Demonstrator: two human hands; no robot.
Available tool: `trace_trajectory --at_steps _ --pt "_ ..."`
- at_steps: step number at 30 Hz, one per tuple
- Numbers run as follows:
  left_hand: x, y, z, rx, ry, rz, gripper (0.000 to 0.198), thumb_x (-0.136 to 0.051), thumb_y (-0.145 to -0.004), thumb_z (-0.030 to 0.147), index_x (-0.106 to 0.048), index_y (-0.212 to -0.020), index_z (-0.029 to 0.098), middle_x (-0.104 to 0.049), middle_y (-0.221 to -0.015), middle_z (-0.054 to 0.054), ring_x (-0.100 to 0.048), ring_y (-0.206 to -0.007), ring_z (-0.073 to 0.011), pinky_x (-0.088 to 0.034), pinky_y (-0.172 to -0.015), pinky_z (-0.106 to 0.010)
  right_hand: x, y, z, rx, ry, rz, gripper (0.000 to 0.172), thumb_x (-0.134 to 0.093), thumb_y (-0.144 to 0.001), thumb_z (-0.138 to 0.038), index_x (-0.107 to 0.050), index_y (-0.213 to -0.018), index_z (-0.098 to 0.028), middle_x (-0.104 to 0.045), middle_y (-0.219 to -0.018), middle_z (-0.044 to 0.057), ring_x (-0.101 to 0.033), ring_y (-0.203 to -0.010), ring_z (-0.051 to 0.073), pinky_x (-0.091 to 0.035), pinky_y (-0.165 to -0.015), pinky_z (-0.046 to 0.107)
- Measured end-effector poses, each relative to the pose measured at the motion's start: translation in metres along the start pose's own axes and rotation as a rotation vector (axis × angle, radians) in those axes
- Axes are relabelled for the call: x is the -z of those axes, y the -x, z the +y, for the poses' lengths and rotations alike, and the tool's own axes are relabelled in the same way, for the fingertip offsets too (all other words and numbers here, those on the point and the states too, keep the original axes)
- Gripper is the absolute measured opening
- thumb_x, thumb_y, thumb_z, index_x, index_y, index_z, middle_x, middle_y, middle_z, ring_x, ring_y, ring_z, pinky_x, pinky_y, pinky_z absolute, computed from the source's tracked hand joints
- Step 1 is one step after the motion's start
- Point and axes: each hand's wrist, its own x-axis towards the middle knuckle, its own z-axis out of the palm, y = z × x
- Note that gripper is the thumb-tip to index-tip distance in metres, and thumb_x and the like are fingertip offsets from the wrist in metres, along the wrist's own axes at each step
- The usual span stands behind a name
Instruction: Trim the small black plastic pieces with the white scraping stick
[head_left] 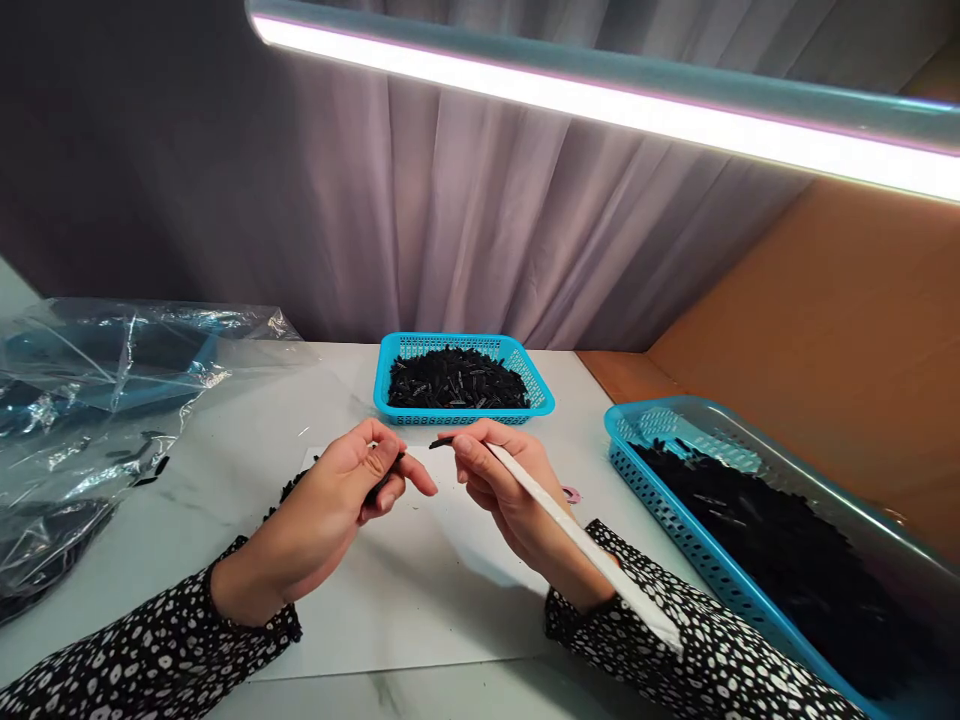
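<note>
My left hand (341,505) is closed on a small dark piece (386,478), pinched between thumb and fingers; its index finger points to the right. My right hand (514,490) grips a slim tool with a long white handle (585,542), which slants back over the wrist. A thin dark tip (441,442) sticks out past the right fingertips toward the left hand, with a gap between them. Partly hidden behind my left wrist is a heap of black pieces (289,488). Both hands are above a white sheet (420,610).
A blue basket (465,415) heaped with small black pieces stands at the back. To the right, a larger blue basket (660,515) holds more. Clear plastic bags (112,370) lie at the left. A pink ring-shaped item (572,495) sits behind my right wrist. A lamp tube (600,100) hangs overhead.
</note>
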Motion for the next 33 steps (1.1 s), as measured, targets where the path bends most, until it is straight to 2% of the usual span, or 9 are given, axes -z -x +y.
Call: trace_trajectory --at_steps 7,12,15,18,21,25,28,30,33 --pt "0.002 -0.005 -0.001 -0.015 0.119 0.069 0.046 -0.08 -0.075 0.059 -0.067 -0.077 0.016 -0.063 -0.078 -0.002 -0.033 -0.061 -0.0102 -0.028 -0.061 -0.027 -0.002 0.002 -0.003 -0.033 -0.062 -0.014 0.031 -0.076 -0.08 -0.045 -0.063 -0.073 -0.018 -0.05 -0.056 -0.007 -0.016 -0.044 0.005 -0.012 -0.043 0.024" --pt "-0.001 -0.005 -0.003 0.07 0.213 0.08 0.029 -0.085 -0.074 0.039 -0.072 -0.088 0.016 -0.06 -0.081 -0.001 -0.044 -0.071 -0.0116 -0.035 -0.066 -0.026 -0.003 0.003 -0.004 -0.06 -0.172 -0.038 0.021 -0.064 -0.083 -0.035 -0.056 -0.072 -0.019 -0.065 -0.064 -0.002 -0.018 -0.043 0.005 -0.015 -0.042 0.022" --pt "-0.004 -0.004 -0.005 0.028 0.17 0.102 0.025 -0.082 -0.078 0.038 -0.072 -0.086 0.016 -0.061 -0.082 -0.002 -0.046 -0.074 -0.0129 -0.036 -0.067 -0.026 -0.004 0.003 0.001 -0.064 -0.127 -0.054 0.021 -0.061 -0.085 -0.038 -0.058 -0.076 -0.019 -0.062 -0.064 -0.003 -0.02 -0.043 0.006 -0.017 -0.042 0.022" --pt "-0.007 -0.003 -0.007 -0.023 0.124 0.134 0.025 -0.08 -0.08 0.04 -0.07 -0.084 0.017 -0.06 -0.079 -0.001 -0.044 -0.071 -0.013 -0.035 -0.066 -0.027 -0.005 0.006 0.009 0.092 0.143 -0.057 0.02 -0.072 -0.082 -0.039 -0.068 -0.089 -0.02 -0.053 -0.058 -0.007 -0.031 -0.045 0.008 -0.028 -0.045 0.024" --pt "-0.008 -0.001 -0.008 -0.035 0.11 0.131 0.026 -0.081 -0.079 0.04 -0.067 -0.08 0.018 -0.056 -0.072 0.002 -0.041 -0.067 -0.0122 -0.034 -0.064 -0.027 -0.004 0.008 0.014 0.318 0.426 -0.053 0.016 -0.077 -0.082 -0.032 -0.075 -0.094 -0.023 -0.059 -0.059 -0.004 -0.047 -0.052 0.013 -0.041 -0.054 0.029" --pt "-0.007 0.001 -0.005 -0.006 0.166 0.075 0.026 -0.071 -0.089 0.042 -0.067 -0.081 0.018 -0.059 -0.074 0.001 -0.04 -0.067 -0.0118 -0.036 -0.067 -0.026 -0.001 0.007 0.016 0.36 0.419 -0.033 0.011 -0.071 -0.088 -0.032 -0.077 -0.092 -0.024 -0.073 -0.073 0.002 -0.057 -0.059 0.016 -0.046 -0.058 0.032" --pt "-0.004 0.004 0.001 0.036 0.265 0.062 0.01 -0.065 -0.089 0.024 -0.072 -0.091 0.018 -0.064 -0.086 -0.002 -0.05 -0.077 -0.0136 -0.042 -0.076 -0.028 0.0 0.004 0.013 0.256 0.271 0.018 0.014 -0.074 -0.086 -0.036 -0.077 -0.089 -0.023 -0.067 -0.067 0.0 -0.048 -0.054 0.013 -0.04 -0.051 0.028" --pt "-0.002 0.005 0.005 0.047 0.289 0.066 0.019 -0.064 -0.081 0.009 -0.073 -0.095 0.018 -0.066 -0.094 -0.004 -0.056 -0.092 -0.0161 -0.045 -0.085 -0.029 0.0 0.003 0.01 0.183 0.193 0.052 0.019 -0.077 -0.083 -0.04 -0.077 -0.086 -0.022 -0.057 -0.058 -0.003 -0.038 -0.05 0.011 -0.032 -0.047 0.026" --pt "0.0 0.005 0.008 0.051 0.258 0.03 0.023 -0.064 -0.083 0.007 -0.074 -0.1 0.018 -0.068 -0.105 -0.005 -0.058 -0.109 -0.0189 -0.044 -0.1 -0.031 -0.001 0.003 0.007 0.134 0.111 0.052 0.026 -0.08 -0.079 -0.046 -0.077 -0.083 -0.02 -0.045 -0.052 -0.006 -0.029 -0.049 0.009 -0.024 -0.046 0.026"
